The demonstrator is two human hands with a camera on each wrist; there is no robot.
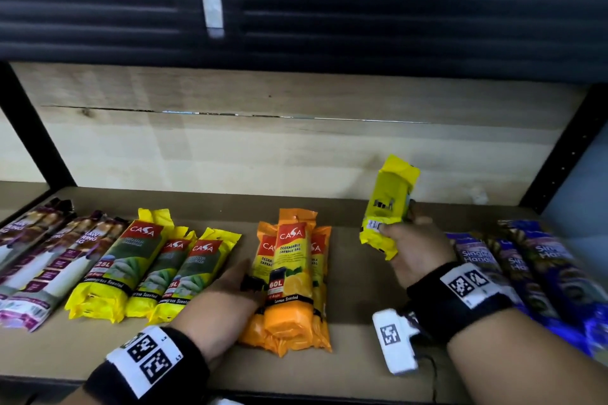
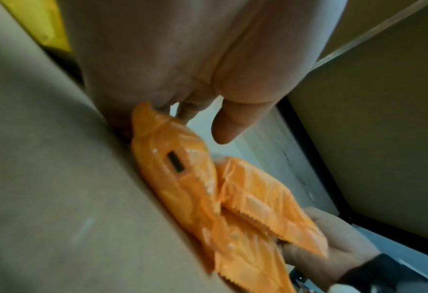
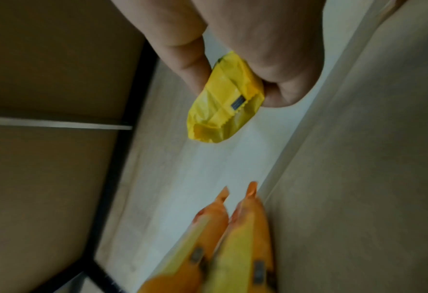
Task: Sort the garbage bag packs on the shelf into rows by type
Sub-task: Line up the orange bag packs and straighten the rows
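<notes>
My right hand (image 1: pixel 414 250) grips a yellow garbage bag pack (image 1: pixel 390 204) by its lower end and holds it upright above the shelf, back side toward me. In the right wrist view the thumb and fingers curl round the yellow pack (image 3: pixel 225 99). My left hand (image 1: pixel 230 286) lies with straight fingers against the left side of a pile of three orange packs (image 1: pixel 292 273) in the shelf's middle. The left wrist view shows those fingers touching the orange packs (image 2: pixel 182 178). A row of three yellow packs (image 1: pixel 131 266) lies left of my left hand.
Purple-and-white packs (image 1: pixel 42 256) lie at the far left and blue packs (image 1: pixel 526 266) at the far right. Bare shelf board (image 1: pixel 355 355) shows between the orange pile and the blue packs. Black uprights (image 1: pixel 559 148) frame the shelf, with a wooden back panel behind.
</notes>
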